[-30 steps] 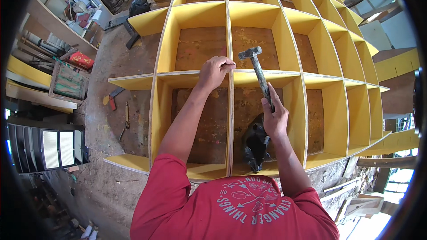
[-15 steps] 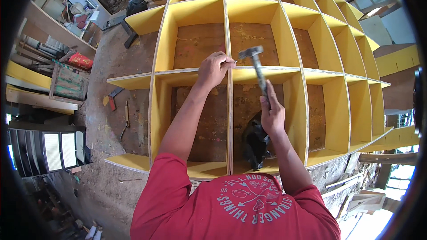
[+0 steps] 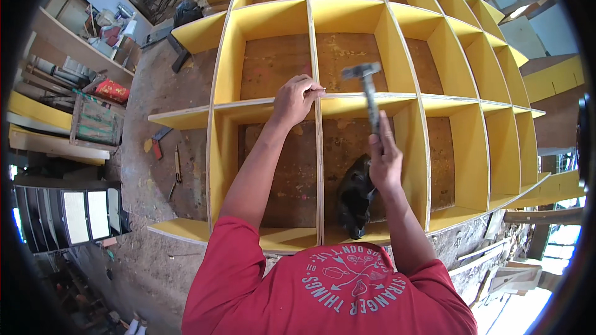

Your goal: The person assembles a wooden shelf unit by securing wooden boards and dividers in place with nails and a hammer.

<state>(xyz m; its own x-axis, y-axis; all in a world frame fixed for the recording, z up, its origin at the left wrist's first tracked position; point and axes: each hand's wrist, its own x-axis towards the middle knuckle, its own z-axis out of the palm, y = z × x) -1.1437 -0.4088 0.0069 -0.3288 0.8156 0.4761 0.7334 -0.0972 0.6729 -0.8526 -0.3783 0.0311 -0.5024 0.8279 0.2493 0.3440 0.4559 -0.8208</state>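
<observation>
A yellow plywood lattice (image 3: 357, 105) of square compartments lies over a brown work surface. At the crossing of two of its boards, my left hand (image 3: 293, 100) is closed in a pinch on a small thin thing that looks like a nail (image 3: 322, 90). My right hand (image 3: 386, 160) is wrapped round the handle of a hammer (image 3: 371, 100). The hammer's head is up and to the right of my left fingertips, apart from the boards. Below my right hand, a black plastic bag (image 3: 355, 205) sits in the near compartment.
On the surface left of the lattice lie a red-handled tool (image 3: 156, 149) and a thin yellow-handled tool (image 3: 177, 162). Yellow board ends jut out on that side. Farther left are a cluttered shelf (image 3: 87, 43) and a green-stained wooden stool (image 3: 93, 121).
My right hand and the hammer have moved a little to the right, away from my left hand. The left hand keeps its pinch at the crossing; the view has shifted slightly.
</observation>
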